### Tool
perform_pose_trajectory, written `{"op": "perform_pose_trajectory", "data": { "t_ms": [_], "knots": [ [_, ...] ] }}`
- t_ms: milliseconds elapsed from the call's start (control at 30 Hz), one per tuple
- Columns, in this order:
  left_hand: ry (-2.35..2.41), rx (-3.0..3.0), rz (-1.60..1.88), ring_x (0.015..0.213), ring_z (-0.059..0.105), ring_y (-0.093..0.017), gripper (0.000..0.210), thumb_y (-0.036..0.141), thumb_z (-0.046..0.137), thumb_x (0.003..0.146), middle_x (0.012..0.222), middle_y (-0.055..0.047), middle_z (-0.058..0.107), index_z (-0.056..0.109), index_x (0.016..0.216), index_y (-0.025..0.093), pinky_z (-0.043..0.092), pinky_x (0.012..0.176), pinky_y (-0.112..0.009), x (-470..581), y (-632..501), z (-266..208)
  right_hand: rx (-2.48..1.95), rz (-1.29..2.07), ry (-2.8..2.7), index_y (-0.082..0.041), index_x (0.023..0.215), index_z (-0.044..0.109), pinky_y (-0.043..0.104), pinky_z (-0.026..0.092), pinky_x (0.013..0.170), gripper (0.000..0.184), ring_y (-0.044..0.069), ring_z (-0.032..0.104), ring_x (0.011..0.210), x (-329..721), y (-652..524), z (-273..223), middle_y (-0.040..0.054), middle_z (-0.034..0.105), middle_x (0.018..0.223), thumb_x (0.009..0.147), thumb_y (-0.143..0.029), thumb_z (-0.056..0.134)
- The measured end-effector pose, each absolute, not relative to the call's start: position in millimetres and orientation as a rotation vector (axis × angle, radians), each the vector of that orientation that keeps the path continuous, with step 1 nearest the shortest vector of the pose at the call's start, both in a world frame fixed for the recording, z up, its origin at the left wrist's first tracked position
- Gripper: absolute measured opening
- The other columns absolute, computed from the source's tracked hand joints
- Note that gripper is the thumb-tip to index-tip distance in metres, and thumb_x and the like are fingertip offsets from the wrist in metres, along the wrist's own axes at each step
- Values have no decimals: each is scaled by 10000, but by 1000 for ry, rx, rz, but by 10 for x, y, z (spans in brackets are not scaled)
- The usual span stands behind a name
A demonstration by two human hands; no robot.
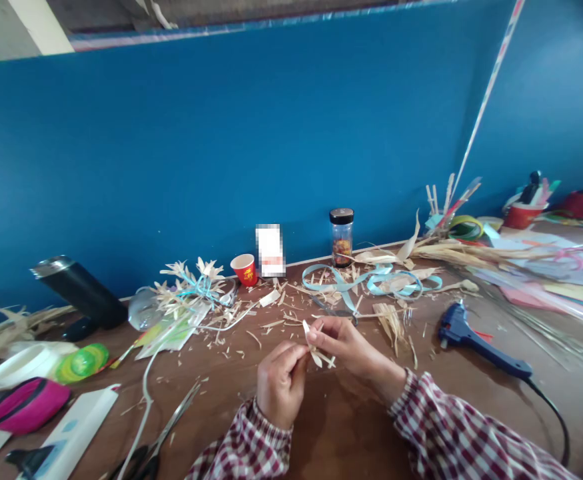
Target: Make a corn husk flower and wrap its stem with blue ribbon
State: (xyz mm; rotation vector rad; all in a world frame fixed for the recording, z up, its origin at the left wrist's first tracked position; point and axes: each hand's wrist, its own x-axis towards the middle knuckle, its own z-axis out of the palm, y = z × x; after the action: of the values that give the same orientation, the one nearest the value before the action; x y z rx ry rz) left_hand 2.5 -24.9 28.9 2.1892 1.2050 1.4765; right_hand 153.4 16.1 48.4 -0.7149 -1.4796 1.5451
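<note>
The left sleeve [246,447], between six and seven o'clock, is checked in maroon and white, with a puckered left cuff [274,421] below a bare left hand [282,381]. Between four and five o'clock, the right sleeve [464,430] has the same check, loose and creased, its gathered right cuff [405,392] leaving the right hand [344,341] bare.

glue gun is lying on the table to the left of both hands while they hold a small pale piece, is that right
Not quite, the side is wrong: the head view shows the glue gun on the table to the right of the left hand and right hand. They do hold a small pale piece.
</note>
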Motion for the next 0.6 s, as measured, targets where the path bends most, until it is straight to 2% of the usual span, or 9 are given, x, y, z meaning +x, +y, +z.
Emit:
{"op": "perform_pose_trajectory", "data": {
  "t_ms": [267, 433, 600],
  "knots": [
    [1238, 2115, 1612, 733, 604, -152, 176, 76, 512, 798, 796, -57, 636, 634, 894, 160, 481, 661, -248, 16, -207, 295, -702, 1506, -1421, -148, 765, 593, 207, 326, 515, 302, 73, 400, 544, 1518, 167, 481, -18, 501, 637, 751, -449, 602],
    [1275, 2134, 1587, 697, 589, -142, 164, 75, 508, 802, 749, -48, 615, 635, 869, 154, 472, 641, -242, 16, -227, 302, -731, 1523, -1417, -147, 705, 579, 206, 292, 503, 305, 69, 357, 522, 1509, 163, 444, -35, 457, 588, 741, -448, 615],
    [1264, 2132, 1625, 712, 590, -138, 170, 63, 506, 802, 769, -48, 622, 630, 877, 153, 471, 652, -238, 19, -225, 297, -706, 1605, -1363, -146, 733, 601, 197, 291, 504, 292, 68, 354, 531, 1495, 158, 421, -32, 452, 597, 759, -437, 600]
  ]
}}
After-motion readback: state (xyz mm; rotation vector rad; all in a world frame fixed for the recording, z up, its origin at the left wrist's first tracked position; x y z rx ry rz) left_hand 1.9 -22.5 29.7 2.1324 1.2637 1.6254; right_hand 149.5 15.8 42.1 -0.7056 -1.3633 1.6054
